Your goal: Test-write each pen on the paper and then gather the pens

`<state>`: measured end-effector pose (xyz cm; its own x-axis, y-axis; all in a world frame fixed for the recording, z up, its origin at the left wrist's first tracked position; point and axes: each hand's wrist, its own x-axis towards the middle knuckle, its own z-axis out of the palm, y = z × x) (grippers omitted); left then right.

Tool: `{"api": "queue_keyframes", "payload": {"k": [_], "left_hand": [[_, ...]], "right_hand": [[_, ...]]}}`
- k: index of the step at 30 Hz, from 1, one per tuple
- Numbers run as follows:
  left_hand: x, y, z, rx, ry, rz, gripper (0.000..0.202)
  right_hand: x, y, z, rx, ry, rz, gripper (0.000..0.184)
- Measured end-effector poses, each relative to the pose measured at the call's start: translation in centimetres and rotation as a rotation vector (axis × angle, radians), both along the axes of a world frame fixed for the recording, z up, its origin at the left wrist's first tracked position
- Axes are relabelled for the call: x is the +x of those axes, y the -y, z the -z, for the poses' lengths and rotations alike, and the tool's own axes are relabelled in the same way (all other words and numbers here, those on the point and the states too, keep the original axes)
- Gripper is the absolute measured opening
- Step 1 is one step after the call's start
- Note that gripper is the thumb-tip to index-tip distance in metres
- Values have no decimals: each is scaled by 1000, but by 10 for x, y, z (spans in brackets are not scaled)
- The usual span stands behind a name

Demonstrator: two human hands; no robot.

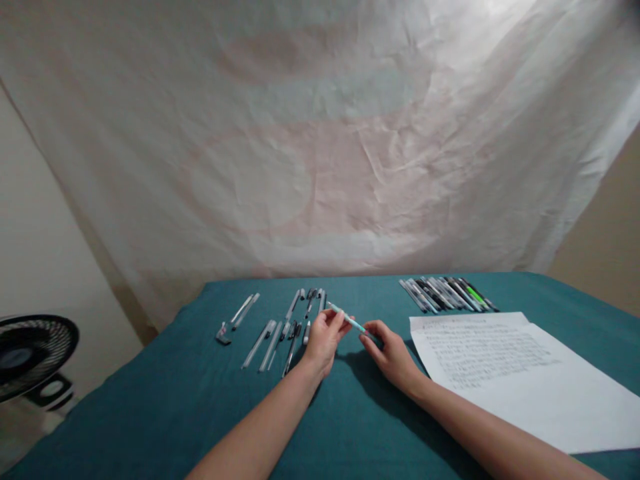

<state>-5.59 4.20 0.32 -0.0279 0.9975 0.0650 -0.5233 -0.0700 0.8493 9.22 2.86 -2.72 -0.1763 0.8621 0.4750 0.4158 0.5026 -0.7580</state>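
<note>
My left hand point(324, 339) and my right hand point(390, 350) both pinch a slim pale-teal pen point(349, 319) just above the teal tablecloth point(200, 400). The left fingers grip its upper part, the right fingertips close on its lower end. Just left of my left hand lie several taken-apart pens and loose pen parts point(280, 330). A white sheet covered in handwriting point(500, 360) lies right of my right hand.
A row of several whole pens point(447, 293), one bright green, lies at the table's far right. A crumpled white sheet point(320, 133) hangs behind the table. A black fan point(30, 357) stands off the table's left side.
</note>
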Motion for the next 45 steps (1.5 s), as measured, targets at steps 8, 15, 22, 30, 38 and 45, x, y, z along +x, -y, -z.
{"api": "queue_keyframes", "payload": {"k": [8,15,22,30,38,45], "left_hand": [[-9,-6,-4,-43,44,-36,24],[-9,-8,-2,-28,93,-23,13],[-10,-9,-3,-7,96,-14,11],[-13,-13,1,-27,105,-121,10],[-11,-12,0,-31,120,-105,11],[-13,-13,0,-31,117,-157,9]], "right_hand": [[0,0,-1,21,27,16,19],[1,1,-3,-5,53,0,26],[1,1,-4,-71,-6,-46,34],[1,2,-4,25,13,39,21],[3,0,-3,-44,64,5,34],[2,1,-1,-32,-9,34,23]]}}
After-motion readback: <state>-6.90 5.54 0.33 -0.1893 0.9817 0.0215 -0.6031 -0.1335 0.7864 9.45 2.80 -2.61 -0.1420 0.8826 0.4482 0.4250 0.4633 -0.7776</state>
